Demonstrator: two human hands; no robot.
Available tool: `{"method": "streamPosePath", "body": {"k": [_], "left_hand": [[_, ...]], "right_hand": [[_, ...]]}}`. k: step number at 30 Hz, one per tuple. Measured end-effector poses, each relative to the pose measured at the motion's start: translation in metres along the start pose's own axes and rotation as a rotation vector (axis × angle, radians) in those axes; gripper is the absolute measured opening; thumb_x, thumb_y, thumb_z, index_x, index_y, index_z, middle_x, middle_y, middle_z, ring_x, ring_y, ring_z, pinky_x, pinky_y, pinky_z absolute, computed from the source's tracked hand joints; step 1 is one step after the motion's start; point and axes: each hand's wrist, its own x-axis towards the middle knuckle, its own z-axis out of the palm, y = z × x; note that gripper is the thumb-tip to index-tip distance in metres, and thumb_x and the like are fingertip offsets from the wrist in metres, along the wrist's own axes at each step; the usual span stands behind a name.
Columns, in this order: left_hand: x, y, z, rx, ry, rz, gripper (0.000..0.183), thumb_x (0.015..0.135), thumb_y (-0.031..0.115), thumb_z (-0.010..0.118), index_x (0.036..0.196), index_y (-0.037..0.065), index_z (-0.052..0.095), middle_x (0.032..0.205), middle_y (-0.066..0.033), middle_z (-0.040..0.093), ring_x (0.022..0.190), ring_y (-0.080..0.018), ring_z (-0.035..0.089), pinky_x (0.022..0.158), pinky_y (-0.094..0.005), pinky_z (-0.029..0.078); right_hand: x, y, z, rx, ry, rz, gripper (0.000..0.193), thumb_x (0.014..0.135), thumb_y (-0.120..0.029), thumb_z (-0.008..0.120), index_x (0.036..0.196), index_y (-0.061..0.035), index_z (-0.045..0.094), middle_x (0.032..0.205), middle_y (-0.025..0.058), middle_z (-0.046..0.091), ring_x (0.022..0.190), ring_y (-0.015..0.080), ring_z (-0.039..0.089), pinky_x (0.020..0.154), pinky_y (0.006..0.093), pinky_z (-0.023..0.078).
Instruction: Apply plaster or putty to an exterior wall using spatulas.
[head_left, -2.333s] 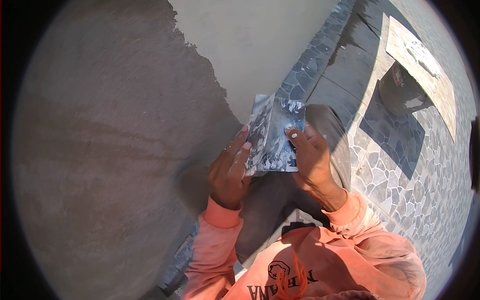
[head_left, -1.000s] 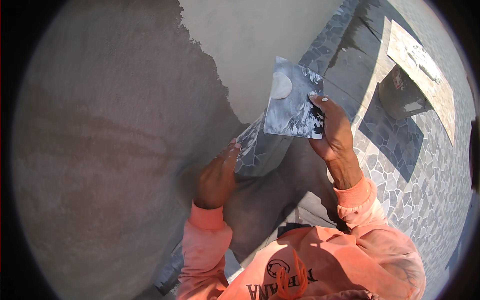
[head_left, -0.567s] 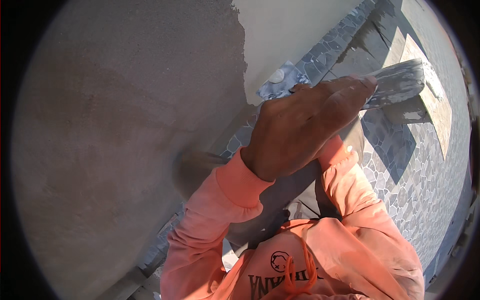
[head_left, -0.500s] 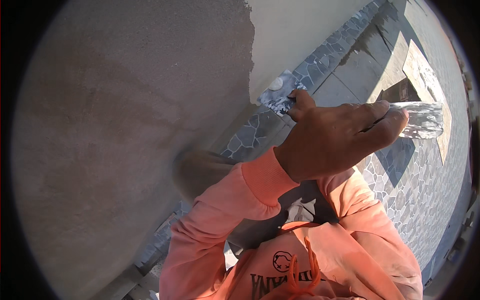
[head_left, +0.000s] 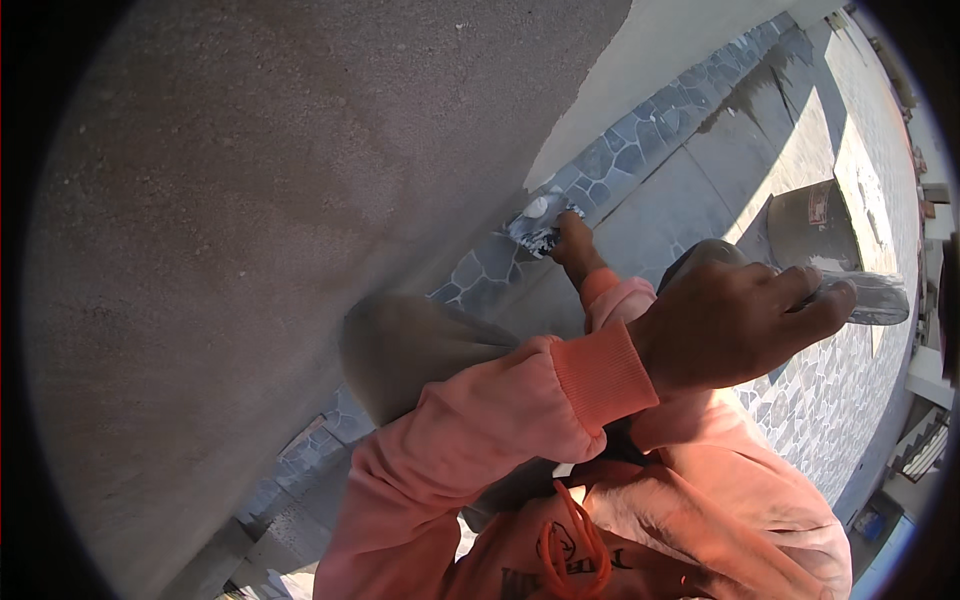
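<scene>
My left arm crosses in front of me to the right. The fingers of my left hand (head_left: 740, 320) are closed on a putty knife (head_left: 878, 298), whose shiny, round-cornered blade is smeared with pale material. Its handle is hidden in the hand. Farther off and lower, my right hand (head_left: 575, 243) reaches out beneath the left arm to the foot of the wall. It grips the edge of a flat plate (head_left: 528, 232) smeared with white, with a round lump of white plaster (head_left: 536, 207) on top. The plate is beside the wall; whether they touch, I cannot tell.
A rough grey-brown wall (head_left: 270, 180) fills the left side, meeting a smooth pale area (head_left: 665, 60) along a ragged edge. At right stands a bucket (head_left: 812, 228), with a white-smeared board (head_left: 866, 190) at its top. Stone-patterned paving (head_left: 830, 410) spreads below. My bent knee (head_left: 410, 345) is near the wall.
My left hand with the putty knife has moved lower and slightly right. The right hand and plate sit a little lower. The view has shifted, showing more of the bucket and my right forearm.
</scene>
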Motion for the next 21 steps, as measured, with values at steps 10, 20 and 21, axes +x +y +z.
{"method": "streamPosePath", "body": {"k": [10, 20, 21], "left_hand": [[0.002, -0.011, 0.000, 0.080, -0.059, -0.012, 0.041, 0.087, 0.011, 0.057, 0.126, 0.018, 0.048, 0.071, 0.0007, 0.059, 0.049, -0.0136, 0.059, 0.038, -0.0264, 0.047], [0.003, -0.008, -0.007, 0.032, -0.097, -0.019, 0.029, 0.083, 0.013, 0.058, 0.110, 0.007, 0.050, 0.065, -0.0081, 0.057, 0.050, -0.0244, 0.063, 0.039, -0.0352, 0.050], [0.003, -0.008, -0.005, 0.072, -0.092, -0.036, 0.033, 0.084, 0.015, 0.057, 0.116, 0.013, 0.047, 0.067, -0.0042, 0.058, 0.049, -0.0213, 0.061, 0.036, -0.0330, 0.046]], "right_hand": [[0.005, -0.011, 0.015, 0.730, 0.079, 0.120, 0.023, 0.076, -0.017, 0.058, 0.090, 0.0013, 0.059, 0.081, 0.0077, 0.058, 0.070, 0.0233, 0.059, 0.059, 0.0386, 0.047], [0.013, 0.001, 0.006, -0.530, 0.009, -0.343, 0.037, 0.063, -0.025, 0.079, 0.087, -0.0023, 0.062, 0.084, 0.0163, 0.066, 0.084, 0.0300, 0.066, 0.073, 0.0352, 0.050], [0.013, -0.001, 0.007, -0.538, 0.010, -0.336, 0.038, 0.063, -0.025, 0.079, 0.088, -0.0021, 0.062, 0.084, 0.0159, 0.066, 0.084, 0.0291, 0.066, 0.073, 0.0347, 0.050]]}}
